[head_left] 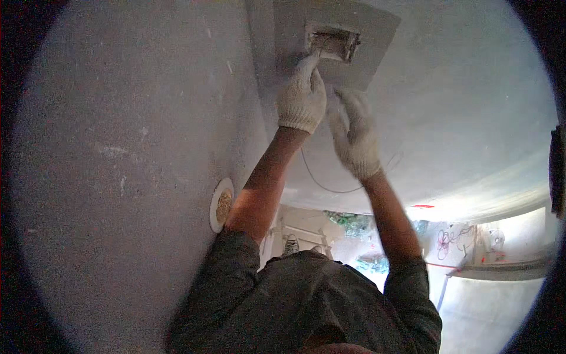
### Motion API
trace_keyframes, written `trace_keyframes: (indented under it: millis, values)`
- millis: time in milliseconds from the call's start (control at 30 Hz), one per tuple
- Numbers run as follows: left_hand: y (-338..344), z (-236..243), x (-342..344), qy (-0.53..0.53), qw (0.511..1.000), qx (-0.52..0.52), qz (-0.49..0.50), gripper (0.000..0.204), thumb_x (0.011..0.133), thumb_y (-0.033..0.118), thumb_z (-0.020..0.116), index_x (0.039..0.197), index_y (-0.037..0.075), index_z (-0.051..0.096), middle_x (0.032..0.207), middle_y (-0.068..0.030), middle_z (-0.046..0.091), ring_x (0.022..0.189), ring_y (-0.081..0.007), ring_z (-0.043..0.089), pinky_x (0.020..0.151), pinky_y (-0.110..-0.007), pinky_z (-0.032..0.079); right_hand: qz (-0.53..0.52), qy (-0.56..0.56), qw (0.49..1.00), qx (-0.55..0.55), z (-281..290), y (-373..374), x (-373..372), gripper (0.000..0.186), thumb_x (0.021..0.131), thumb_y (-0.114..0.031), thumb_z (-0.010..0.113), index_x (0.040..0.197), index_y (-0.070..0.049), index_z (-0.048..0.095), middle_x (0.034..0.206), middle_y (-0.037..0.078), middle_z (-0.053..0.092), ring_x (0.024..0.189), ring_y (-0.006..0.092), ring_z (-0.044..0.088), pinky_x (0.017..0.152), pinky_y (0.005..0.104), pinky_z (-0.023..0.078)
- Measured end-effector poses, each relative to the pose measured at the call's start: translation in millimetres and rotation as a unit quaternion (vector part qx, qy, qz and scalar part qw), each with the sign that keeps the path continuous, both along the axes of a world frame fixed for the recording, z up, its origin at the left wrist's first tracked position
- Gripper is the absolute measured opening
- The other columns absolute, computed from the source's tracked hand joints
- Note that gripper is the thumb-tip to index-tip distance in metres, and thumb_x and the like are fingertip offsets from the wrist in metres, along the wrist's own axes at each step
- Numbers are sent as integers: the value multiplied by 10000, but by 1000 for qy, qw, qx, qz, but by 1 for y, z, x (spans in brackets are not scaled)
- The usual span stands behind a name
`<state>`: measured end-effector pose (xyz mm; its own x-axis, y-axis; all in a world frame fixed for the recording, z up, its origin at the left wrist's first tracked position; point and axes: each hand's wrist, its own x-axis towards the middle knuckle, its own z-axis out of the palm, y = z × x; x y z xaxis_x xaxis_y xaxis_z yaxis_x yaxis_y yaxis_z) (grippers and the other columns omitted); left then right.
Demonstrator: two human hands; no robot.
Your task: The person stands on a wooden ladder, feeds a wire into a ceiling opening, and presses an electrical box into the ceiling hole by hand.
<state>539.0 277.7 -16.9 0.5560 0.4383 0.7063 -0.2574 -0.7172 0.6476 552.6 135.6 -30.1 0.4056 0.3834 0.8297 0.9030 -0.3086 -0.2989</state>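
A rectangular recessed box (335, 46) sits in a darker grey patch (372, 36) of the wall, its edges rough. Just below its opening, my left hand (302, 100) in a white knit glove is closed, thumb and fingers pinching a thin wire whose upper part runs into the box. The lower length of thin wire (325, 189) hangs in a loose loop under both hands. My right hand (358, 137), gloved the same way, is raised beside the left with thumb and fingers apart. It is slightly blurred, and I see nothing in its grasp.
A grey wall (118, 165) stands close on my left, with a round white-rimmed fitting (222, 205) near my left elbow. Far below are a ladder-like frame (303, 236), a shoe (291, 245), a long ledge (507, 269) and coiled reddish wire (443, 242).
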Motion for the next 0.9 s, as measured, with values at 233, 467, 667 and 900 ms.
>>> trace_keyframes:
  millis: [233,467,667,900]
  values:
    - [-5,-32,-2,-23,1000,-18,-2,293,981,204,467,1189,43,595,1203,-173,616,1148,-299,572,962,-402,432,256,520,794,-185,-110,-60,-102,497,984,-280,511,1400,-26,414,1071,170,657,1001,229,650,886,360,496]
    - [2,-13,-4,145,982,-100,75,340,983,264,483,1206,23,570,1099,-130,630,959,-242,602,874,-367,446,-173,486,802,-302,-317,-340,-181,337,992,-312,396,1251,-175,562,851,147,692,738,303,673,651,420,521]
    - [28,-43,28,11,924,-340,-177,257,973,189,511,1175,67,614,817,-9,603,613,-97,533,595,-290,475,-391,601,441,-540,-333,-644,-388,303,913,-290,462,1039,-104,664,992,171,684,916,359,658,811,485,514]
    - [12,-27,39,74,942,-236,-225,272,1000,227,462,1187,58,563,757,-19,542,613,-116,485,522,-278,399,-299,567,566,-518,-344,-543,-374,339,794,-337,669,1056,-122,686,951,118,698,938,305,639,874,421,467]
